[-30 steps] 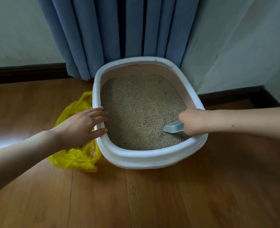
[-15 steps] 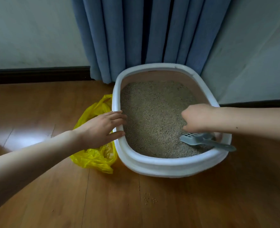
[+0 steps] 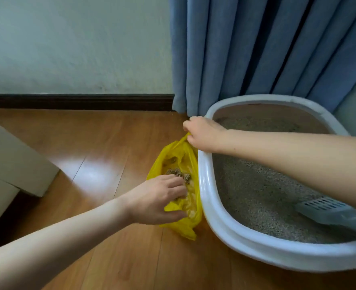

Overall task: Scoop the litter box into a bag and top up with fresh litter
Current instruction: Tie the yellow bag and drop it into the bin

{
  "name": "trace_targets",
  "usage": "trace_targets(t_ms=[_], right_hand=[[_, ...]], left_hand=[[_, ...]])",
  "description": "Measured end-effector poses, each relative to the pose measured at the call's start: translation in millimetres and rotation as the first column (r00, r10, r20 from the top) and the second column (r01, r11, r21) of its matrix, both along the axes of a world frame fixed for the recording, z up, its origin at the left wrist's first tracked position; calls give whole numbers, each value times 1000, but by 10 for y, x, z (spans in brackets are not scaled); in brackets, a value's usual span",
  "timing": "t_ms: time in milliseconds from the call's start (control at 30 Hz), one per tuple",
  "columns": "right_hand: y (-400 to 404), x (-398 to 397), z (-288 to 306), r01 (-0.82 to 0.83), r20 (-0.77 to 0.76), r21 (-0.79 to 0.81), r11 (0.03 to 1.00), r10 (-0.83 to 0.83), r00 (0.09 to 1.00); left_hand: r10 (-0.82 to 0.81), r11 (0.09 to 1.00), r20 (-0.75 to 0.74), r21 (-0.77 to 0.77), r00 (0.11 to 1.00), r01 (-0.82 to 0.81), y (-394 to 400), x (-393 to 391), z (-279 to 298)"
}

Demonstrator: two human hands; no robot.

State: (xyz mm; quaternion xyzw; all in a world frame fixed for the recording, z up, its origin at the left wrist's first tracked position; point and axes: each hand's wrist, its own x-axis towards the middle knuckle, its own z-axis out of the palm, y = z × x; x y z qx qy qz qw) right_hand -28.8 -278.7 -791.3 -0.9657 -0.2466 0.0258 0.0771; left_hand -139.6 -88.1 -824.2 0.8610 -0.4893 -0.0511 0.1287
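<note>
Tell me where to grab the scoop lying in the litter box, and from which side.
Grip the scoop by its solid handle, which points toward the near right corner of the litter box. Come from above on the right, probably with the right hand. The slotted head lies on the litter, so the handle is the cleaner, narrower hold.

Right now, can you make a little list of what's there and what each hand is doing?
left hand: grips the near edge of the yellow bag
right hand: pinches the bag's far edge, arm crossing over the litter box
bag: on the floor, left of the box, touching it, open, with brown clumps inside
scoop: grey, lying in the litter, unheld
box: white rim, filled with litter
behind: blue curtain
</note>
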Motion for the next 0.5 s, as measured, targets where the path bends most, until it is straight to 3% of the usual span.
trace_targets(t_ms=[167,333,400,500], right_hand=[[204,298,-267,92,-18,-228,969,-99,995],[266,428,-352,102,13,-410,906,-106,994],[282,442,-379,91,28,-360,929,-86,996],[267,467,-340,135,-45,-35,990,-136,990]], left_hand=[[-144,947,-48,284,988,152,84,-217,-299],[15,974,147,220,989,-48,285,-251,-429],[74,986,146,140,987,-94,334,-221,-410],[64,995,139,68,988,-74,423,-145,-294]])
